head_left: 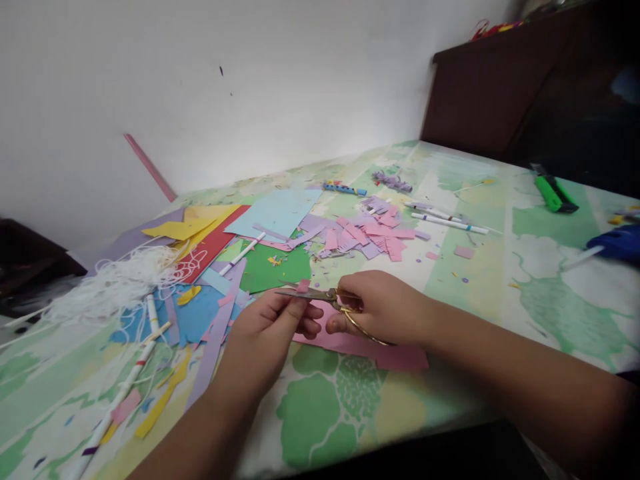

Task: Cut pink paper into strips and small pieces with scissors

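My right hand (375,300) is closed round the gold handles of a pair of scissors (325,295), their blades pointing left. Between the thumb and fingers of my left hand (275,320) is a small pink paper piece (303,286), which the blades meet. How far the cut reaches into it is too small to tell. Beneath both hands a larger pink paper strip (400,355) lies on the table. Just beyond them is a pile of fringed pink and purple paper pieces (370,233).
White string (115,287) lies tangled at the left beside coloured paper sheets (275,210). White paper sticks (450,223) rest further back. A green box cutter (555,193) and a dark blue object (617,245) are at the right. The wall (280,87) bounds the table behind.
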The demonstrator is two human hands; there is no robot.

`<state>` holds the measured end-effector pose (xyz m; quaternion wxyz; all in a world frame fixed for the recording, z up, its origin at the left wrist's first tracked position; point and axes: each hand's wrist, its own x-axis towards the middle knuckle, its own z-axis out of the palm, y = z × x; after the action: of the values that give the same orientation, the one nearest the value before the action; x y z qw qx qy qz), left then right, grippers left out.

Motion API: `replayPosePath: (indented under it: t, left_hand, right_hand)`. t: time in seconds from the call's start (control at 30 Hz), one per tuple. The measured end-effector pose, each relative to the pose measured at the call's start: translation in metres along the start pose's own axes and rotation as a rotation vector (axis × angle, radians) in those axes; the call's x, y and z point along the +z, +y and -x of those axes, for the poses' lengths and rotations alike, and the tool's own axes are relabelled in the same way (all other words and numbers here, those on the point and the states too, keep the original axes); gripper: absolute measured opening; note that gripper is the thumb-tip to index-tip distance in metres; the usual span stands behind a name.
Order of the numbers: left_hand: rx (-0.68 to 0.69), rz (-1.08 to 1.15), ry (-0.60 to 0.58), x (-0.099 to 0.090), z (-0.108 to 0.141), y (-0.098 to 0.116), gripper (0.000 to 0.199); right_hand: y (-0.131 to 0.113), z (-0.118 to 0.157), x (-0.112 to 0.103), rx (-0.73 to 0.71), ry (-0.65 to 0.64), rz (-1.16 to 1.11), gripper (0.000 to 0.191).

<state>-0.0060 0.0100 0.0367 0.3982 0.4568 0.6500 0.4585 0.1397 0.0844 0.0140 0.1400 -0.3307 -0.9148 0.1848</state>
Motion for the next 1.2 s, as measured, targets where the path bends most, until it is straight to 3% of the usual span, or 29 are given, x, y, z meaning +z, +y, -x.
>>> replayPosePath:
  t: [0.43,0.67,0.87,1.2]
  left_hand:
    - [-0.023,-0.080,0.066,0.001,0.001,0.001,0.017]
    - [0.035,-0.065,0.019,-0.001,0.003,-0.002,0.016]
    - [0.082,-0.074,0.168,0.005,0.006,0.001,0.015]
    - [0.127,-0.216,0.246,0.008,0.011,0.004,0.020]
  right_hand:
    - [-0.003,-0.001,-0.001,0.014,0.007,0.007,0.044]
    - [-0.002,0.000,-0.001,0.025,0.030,-0.028,0.041]
    - [-0.002,0.001,-0.001,0.011,-0.003,-0.072,0.039]
    - [-0.005,0.005,-0.002,-0.045,-0.050,-0.146,0.040]
